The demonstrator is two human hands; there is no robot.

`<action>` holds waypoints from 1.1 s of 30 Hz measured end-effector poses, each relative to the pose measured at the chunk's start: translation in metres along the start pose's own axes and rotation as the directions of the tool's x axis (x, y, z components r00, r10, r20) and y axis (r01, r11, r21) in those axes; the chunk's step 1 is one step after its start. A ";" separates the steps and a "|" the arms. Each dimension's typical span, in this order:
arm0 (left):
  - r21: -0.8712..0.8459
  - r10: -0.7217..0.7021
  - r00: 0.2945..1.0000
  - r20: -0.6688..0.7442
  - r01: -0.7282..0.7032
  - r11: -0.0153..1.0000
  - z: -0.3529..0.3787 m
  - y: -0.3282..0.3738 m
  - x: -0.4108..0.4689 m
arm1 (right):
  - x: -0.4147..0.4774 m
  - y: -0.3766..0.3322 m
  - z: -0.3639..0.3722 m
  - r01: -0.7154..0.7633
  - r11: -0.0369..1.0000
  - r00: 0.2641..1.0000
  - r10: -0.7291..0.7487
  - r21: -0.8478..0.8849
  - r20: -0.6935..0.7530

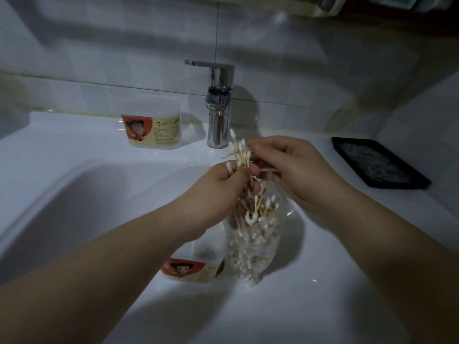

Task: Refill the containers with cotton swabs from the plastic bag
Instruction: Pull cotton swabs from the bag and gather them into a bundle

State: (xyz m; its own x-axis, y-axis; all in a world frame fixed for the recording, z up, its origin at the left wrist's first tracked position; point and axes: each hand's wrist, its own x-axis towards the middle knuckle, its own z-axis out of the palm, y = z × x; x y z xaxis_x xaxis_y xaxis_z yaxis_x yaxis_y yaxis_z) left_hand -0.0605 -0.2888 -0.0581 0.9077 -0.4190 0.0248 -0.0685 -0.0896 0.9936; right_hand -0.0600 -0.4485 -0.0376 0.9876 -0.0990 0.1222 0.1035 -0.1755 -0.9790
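Over the white sink (74, 194), your left hand (223, 184) grips a bundle of cotton swabs (239, 152) with its fingers curled around the wooden sticks. The cotton heads stand up above the fist. Your right hand (290, 167) is just beside it, and its fingers (258, 147) pinch a few swabs at the top of the bundle, as if to straighten them. The plastic bag (250, 239) is directly below your left hand and has many swabs inside. I cannot tell if it hangs from your lower fingers or rests on the sink.

One container (191, 266) is next to the bag, partly hidden by your left forearm, and its top seems open. The second container (154, 130) stands well apart at the back of the worktop, left of the tap (219, 108). A black tray (377, 162) lies at the right.

I judge that you are in the step of taking out and lining up one handful, and no swabs are visible in either container. The next move calls for sticks that are parallel, so the bundle can go down straight into the near container. Loose swabs at the edge may fall into the sink, so hold the bundle firmly.
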 end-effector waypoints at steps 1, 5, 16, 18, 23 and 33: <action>-0.003 -0.005 1.000 -0.003 0.005 1.000 0.000 0.000 0.000 | 0.001 0.000 -0.001 0.012 0.999 1.000 -0.012 0.033 -0.012; -0.022 -0.046 0.999 -0.018 0.045 0.999 0.001 0.000 0.000 | 0.006 -0.002 -0.007 0.038 0.987 0.986 -0.011 0.159 -0.165; -0.048 -0.060 0.997 -0.055 0.057 0.997 0.000 0.003 -0.001 | -0.001 0.000 -0.005 0.196 0.968 0.980 -0.199 -0.158 -0.006; -0.023 -0.044 0.998 -0.038 0.044 0.999 -0.001 0.002 -0.001 | -0.003 0.001 -0.001 0.256 0.937 0.965 -0.261 -0.238 0.010; 0.016 -0.017 1.000 -0.005 0.017 1.000 0.000 0.004 -0.002 | -0.003 0.001 -0.003 0.268 0.935 0.961 -0.277 -0.231 -0.005; 0.111 0.030 0.994 0.109 -0.042 0.993 -0.003 0.005 -0.005 | -0.004 -0.004 -0.012 0.216 0.974 0.935 -0.227 0.072 0.273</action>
State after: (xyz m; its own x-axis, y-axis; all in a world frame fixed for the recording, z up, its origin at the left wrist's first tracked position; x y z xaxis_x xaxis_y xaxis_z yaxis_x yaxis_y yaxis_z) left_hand -0.0641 -0.2843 -0.0530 0.8548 -0.5172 0.0425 -0.1522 -0.1716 0.9733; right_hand -0.0657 -0.4588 -0.0327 0.9319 0.2147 0.2923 0.3225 -0.1217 -0.9387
